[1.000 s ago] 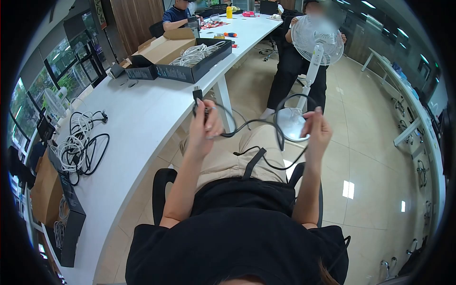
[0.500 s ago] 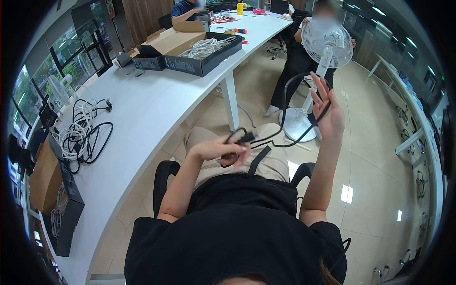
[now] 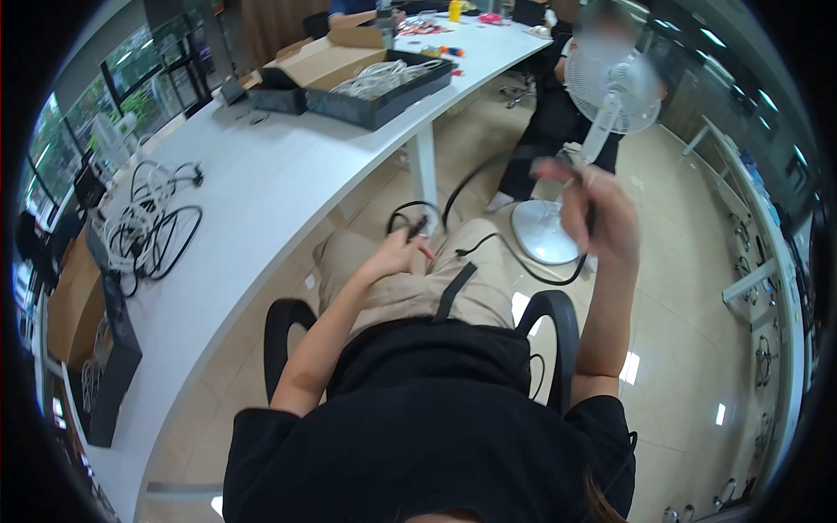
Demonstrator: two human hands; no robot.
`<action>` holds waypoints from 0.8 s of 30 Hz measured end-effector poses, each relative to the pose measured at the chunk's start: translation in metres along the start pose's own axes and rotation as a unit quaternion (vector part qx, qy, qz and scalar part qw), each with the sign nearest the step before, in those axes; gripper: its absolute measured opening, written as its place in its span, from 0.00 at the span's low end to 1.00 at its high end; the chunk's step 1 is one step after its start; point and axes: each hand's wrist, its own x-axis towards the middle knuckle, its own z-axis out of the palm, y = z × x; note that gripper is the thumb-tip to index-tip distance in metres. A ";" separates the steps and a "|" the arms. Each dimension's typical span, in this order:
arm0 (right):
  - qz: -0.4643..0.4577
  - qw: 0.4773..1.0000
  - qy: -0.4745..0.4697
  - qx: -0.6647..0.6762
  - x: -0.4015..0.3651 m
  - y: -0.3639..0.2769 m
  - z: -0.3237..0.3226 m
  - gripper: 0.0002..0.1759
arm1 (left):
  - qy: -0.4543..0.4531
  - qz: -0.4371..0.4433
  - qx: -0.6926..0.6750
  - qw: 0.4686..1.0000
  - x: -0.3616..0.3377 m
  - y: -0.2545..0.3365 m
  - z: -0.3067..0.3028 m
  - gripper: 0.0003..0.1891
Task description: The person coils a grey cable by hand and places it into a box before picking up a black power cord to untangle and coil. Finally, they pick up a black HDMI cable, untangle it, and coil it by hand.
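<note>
A long black cable runs between my two hands above my lap. My left hand is closed on the part near a black connector, and a small loop of the cable rises beside it. My right hand, raised at the right and smeared by motion, has its fingers bent round the cable. One stretch arcs from there toward the left hand. Another hangs below the right hand and curves back to a loose black end over my thigh.
On the white table at my left lie tangled white and black cables. A box of white cables stands farther back, another box nearer. Ahead, a person sits behind a white standing fan. Another person's arm shows at the far table.
My right hand has gone from spread fingers to bent ones round the cable. My left hand has moved slightly left and up with the connector. The loose end now hangs apart from the left hand.
</note>
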 end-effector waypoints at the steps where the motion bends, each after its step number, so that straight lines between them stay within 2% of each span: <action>1: 0.001 0.997 -0.026 -0.073 -0.009 -0.002 -0.008 0.24 | 0.032 -0.015 0.014 0.999 0.005 0.000 -0.006 0.23; 3: 0.052 0.986 -0.131 -0.086 -0.024 -0.003 -0.019 0.19 | 0.108 0.119 -0.157 0.974 0.001 0.009 -0.010 0.27; 5: 0.164 0.946 -0.259 -0.100 -0.024 -0.005 -0.018 0.18 | 0.192 0.225 -0.094 0.951 -0.004 0.031 -0.009 0.30; 7: 0.201 0.914 -0.347 -0.062 -0.027 0.016 -0.005 0.18 | 0.210 0.247 -0.140 0.936 -0.014 0.062 -0.012 0.30; 9: 0.225 0.870 -0.420 -0.123 -0.026 0.038 0.003 0.20 | 0.223 0.280 -0.145 0.922 -0.028 0.092 -0.014 0.30; 12: 0.197 0.849 -0.401 -0.284 -0.017 0.063 0.020 0.26 | 0.238 0.328 -0.101 0.909 -0.048 0.123 -0.008 0.30; 15: 0.146 0.956 -0.193 -0.167 -0.003 0.095 0.042 0.30 | 0.256 0.335 -0.063 0.905 -0.058 0.138 0.006 0.29; 16: 0.133 0.964 -0.116 -0.197 0.007 0.091 0.052 0.29 | 0.274 0.362 -0.063 0.889 -0.056 0.138 0.009 0.29; 18: 0.089 0.985 -0.050 -0.140 0.022 0.114 0.059 0.26 | 0.282 0.388 -0.099 0.872 -0.056 0.142 0.004 0.30; 19: 0.069 0.991 -0.014 -0.109 0.029 0.122 0.062 0.24 | 0.266 0.388 -0.143 0.871 -0.059 0.143 -0.001 0.30; 20: 0.049 0.989 0.033 -0.136 0.035 0.126 0.067 0.19 | 0.273 0.388 -0.143 0.869 -0.061 0.146 -0.009 0.30; 22: -0.061 0.981 0.136 -0.122 0.049 0.134 0.073 0.22 | 0.291 0.380 -0.137 0.867 -0.071 0.147 -0.017 0.29; 24: -0.142 0.938 0.203 -0.243 0.059 0.125 0.072 0.26 | 0.283 0.391 -0.158 0.862 -0.080 0.148 -0.022 0.29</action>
